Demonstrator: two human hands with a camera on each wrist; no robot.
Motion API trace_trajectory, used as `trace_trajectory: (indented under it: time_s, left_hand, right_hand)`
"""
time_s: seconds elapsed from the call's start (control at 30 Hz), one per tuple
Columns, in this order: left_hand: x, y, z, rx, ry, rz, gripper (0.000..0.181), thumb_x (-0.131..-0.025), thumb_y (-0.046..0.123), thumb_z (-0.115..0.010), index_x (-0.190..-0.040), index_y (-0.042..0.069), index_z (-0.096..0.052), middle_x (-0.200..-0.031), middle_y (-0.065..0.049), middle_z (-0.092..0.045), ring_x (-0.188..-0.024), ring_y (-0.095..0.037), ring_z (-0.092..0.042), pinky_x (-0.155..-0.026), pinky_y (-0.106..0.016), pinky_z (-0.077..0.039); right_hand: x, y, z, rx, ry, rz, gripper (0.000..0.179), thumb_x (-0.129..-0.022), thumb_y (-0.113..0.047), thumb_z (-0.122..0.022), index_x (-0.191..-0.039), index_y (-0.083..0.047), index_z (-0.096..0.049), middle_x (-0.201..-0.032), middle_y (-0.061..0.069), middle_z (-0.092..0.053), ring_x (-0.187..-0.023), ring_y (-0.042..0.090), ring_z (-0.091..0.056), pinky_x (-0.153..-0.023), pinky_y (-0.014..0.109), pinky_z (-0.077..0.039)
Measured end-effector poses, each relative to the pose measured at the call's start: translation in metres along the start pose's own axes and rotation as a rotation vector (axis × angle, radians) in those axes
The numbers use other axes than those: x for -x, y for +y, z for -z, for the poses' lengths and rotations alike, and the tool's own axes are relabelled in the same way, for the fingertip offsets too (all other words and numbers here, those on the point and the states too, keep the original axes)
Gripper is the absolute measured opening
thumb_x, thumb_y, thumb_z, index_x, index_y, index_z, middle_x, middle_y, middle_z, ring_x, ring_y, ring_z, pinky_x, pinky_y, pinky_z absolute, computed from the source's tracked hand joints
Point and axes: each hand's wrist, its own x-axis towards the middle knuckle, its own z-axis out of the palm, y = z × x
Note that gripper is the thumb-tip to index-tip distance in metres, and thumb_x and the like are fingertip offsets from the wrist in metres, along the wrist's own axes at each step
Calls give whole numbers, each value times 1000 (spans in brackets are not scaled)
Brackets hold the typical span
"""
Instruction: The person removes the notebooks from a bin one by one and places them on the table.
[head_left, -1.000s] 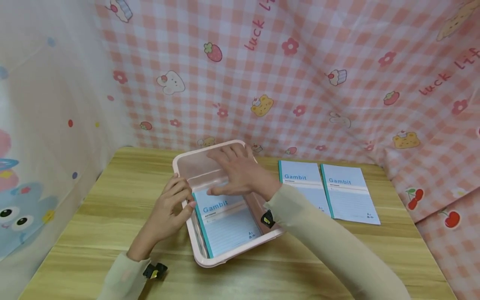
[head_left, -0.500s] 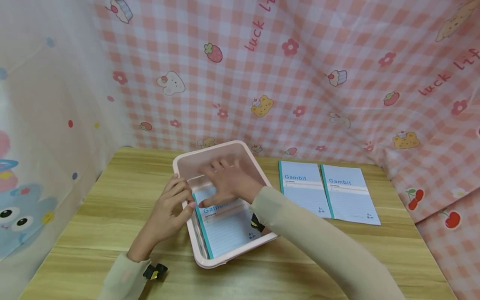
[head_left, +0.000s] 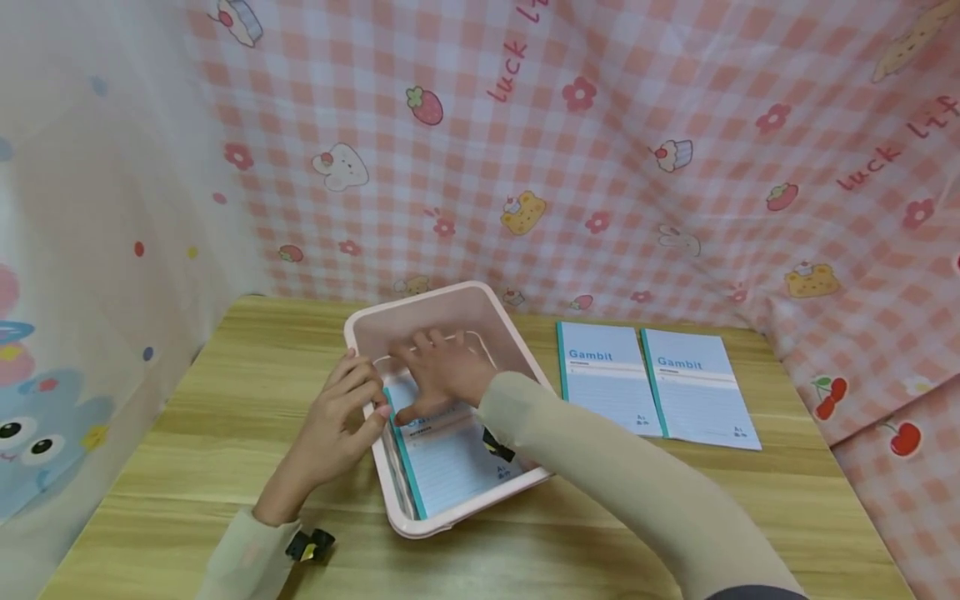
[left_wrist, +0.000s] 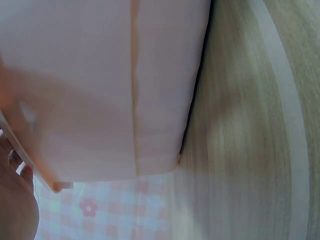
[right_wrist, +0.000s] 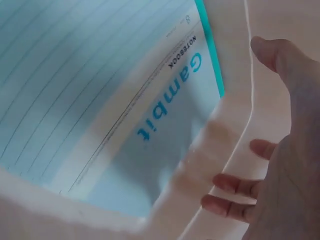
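Note:
A pale pink plastic bin (head_left: 480, 505) stands on the table with a light-blue Gambit notebook (head_left: 457, 479) lying flat inside. My left hand (head_left: 337, 425) grips the bin's left rim, fingers bent over it and thumb alongside. From the left wrist view, the hand (left_wrist: 17, 200) appears at the rim beside the bin's outer wall (left_wrist: 75, 75). Down inside the bin is my right hand (head_left: 444, 373), fingers spread over the notebook's upper part. The right wrist view shows this hand (right_wrist: 290, 160) holding nothing, beside the notebook (right_wrist: 105, 95) and near the inner wall.
Two more Gambit notebooks lie side by side right of the bin, a nearer one (head_left: 607, 387) and a farther one (head_left: 701, 392). The wooden table (head_left: 202, 425) ends at a pink checked curtain (head_left: 465, 167) behind.
My right hand has moved down and left, from above the bin's right part to inside it, over the notebook. My left hand stays on the rim.

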Motion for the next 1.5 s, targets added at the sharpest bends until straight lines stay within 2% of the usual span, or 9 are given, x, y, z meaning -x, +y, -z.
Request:
trace_trajectory:
  time_s: [0.23, 0.5, 0.83, 1.07, 1.3, 1.5]
  left_hand:
    - [-1, 0, 0, 2, 6, 0, 12, -87, 12, -64, -80, 21, -60, -95, 4, -58, -117, -20, -50, -132, -49, -18]
    - [1, 0, -1, 11, 5, 17, 12, -86, 12, -65, -81, 20, -60, -96, 4, -59, -117, -20, -50, -132, -50, -18]
    - [0, 1, 1, 0, 10, 12, 12, -87, 12, -64, -80, 21, -61, -94, 4, -59, -117, -21, -51, -131, -52, -18]
    - [-1, 2, 0, 5, 19, 2, 11, -85, 10, -65, -80, 19, -61, -95, 2, -60, -117, -22, -51, -131, -51, -19]
    - [-1, 2, 1, 0, 24, -1, 11, -86, 11, -64, -80, 20, -60, -95, 2, -60, -116, -22, -51, -131, -51, -20]
    - [0, 0, 0, 2, 21, -3, 12, -86, 11, -64, -80, 20, -60, -95, 3, -59, -118, -21, -51, -131, -50, -20]
  right_hand:
    - [-6, -4, -10, 14, -18, 19, 110, -75, -87, -60, -162, -32, -22, -163, 6, -32, -152, 30, -31, -117, 65, -36]
    - [-4, -7, -24, 10, -63, 20, 106, -76, -86, -59, -161, -35, -23, -170, 8, -21, -158, 31, -21, -128, 57, -23]
    - [-6, -11, -24, 32, -86, 39, 99, -77, -84, -59, -158, -34, -30, -166, 8, -26, -155, 29, -24, -127, 56, -27]
    - [-6, -11, -19, 46, -79, 37, 111, -76, -85, -60, -159, -20, -25, -169, 9, -23, -158, 28, -21, -130, 48, -24]
    - [-9, -10, -17, 59, -17, 46, 114, -76, -85, -59, -157, -13, -24, -164, 9, -34, -153, 24, -33, -127, 38, -33]
    - [-9, -10, -16, 35, -17, 36, 108, -74, -85, -62, -152, -16, -32, -147, 10, -49, -133, 23, -50, -110, 36, -50]
